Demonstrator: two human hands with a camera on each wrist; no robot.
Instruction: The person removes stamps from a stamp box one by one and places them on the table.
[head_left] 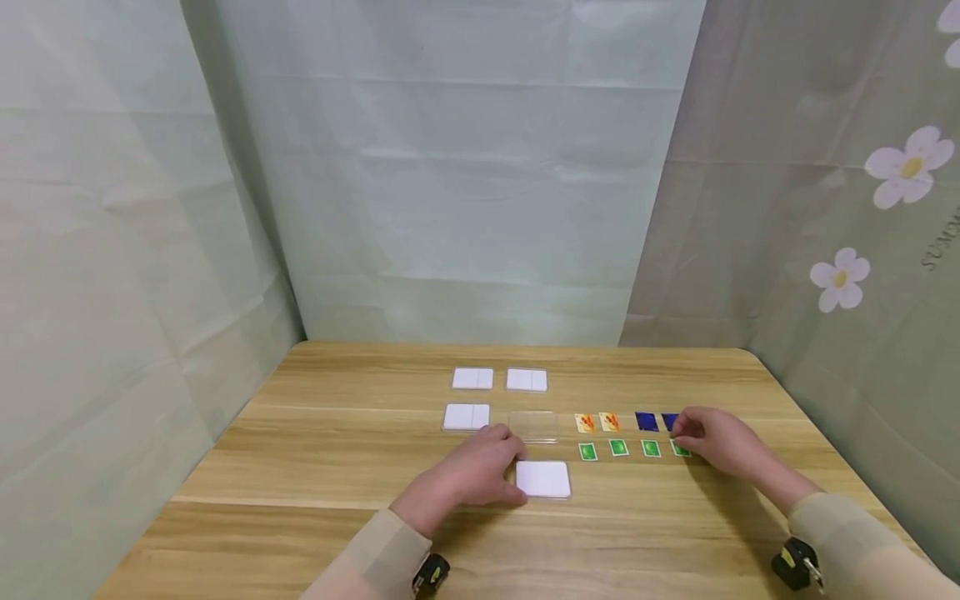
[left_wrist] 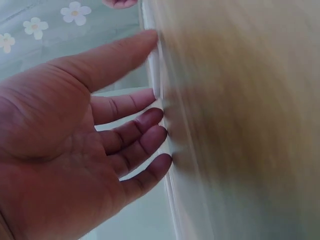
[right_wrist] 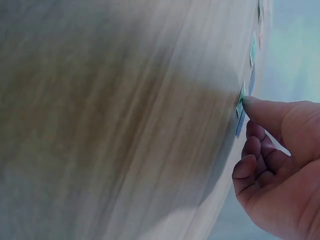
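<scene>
My left hand point(head_left: 480, 471) lies at the left edge of a white card in a clear case point(head_left: 543, 479). In the left wrist view its fingers point(left_wrist: 142, 145) are loosely spread, the thumb tip right at the case's edge. On the right, my right hand point(head_left: 720, 442) reaches over the end of the small cards. Its thumb tip meets the rightmost green card point(right_wrist: 241, 97), which lies in a row of green cards point(head_left: 618, 447). The index finger overlaps the right one of two dark blue cards point(head_left: 647, 422). Two orange cards point(head_left: 585, 423) lie left of the blue ones.
Behind the left hand lie a clear case point(head_left: 533, 426) and a cased white card point(head_left: 465, 416). Two more cased white cards point(head_left: 472, 378) lie farther back. The wooden table point(head_left: 300, 450) is enclosed by hanging cloth point(head_left: 465, 208), with flowers printed on the right side.
</scene>
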